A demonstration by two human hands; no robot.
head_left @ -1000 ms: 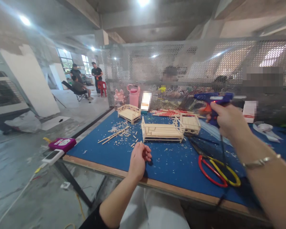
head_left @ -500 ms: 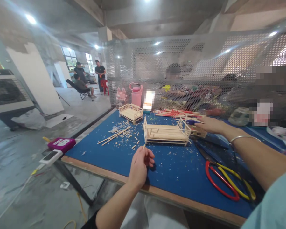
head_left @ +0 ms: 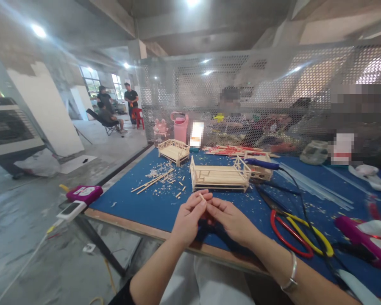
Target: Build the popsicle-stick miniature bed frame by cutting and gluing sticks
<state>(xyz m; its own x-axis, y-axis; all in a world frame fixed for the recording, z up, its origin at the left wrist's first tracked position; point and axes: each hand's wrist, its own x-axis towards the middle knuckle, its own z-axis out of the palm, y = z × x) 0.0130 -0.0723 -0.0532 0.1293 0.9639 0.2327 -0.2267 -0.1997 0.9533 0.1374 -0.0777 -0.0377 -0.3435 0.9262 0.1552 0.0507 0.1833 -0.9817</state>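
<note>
At near edge of counter (head_left: pixel 136 207) | left hand (head_left: pixel 187 217): grip pinching short stick (head_left: pixel 202 197) | right hand (head_left: pixel 231 217) against left, can't tell grip | toy bed (head_left: pixel 220 174) beyond

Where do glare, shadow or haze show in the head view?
Head view: a ceiling lamp at upper left flares into a streak; dark shadow falls on the blue tabletop beneath the left hand and right hand; the perforated screen looks hazy.

At lower centre, bare fingers (head_left: pixel 197 210) hide most of a small pale wooden stick (head_left: pixel 202 197); the right edge cuts off a purple-and-white plastic device (head_left: pixel 352 232). Pixelation blurs an upright white rectangular object (head_left: pixel 196 134) near centre.
</note>
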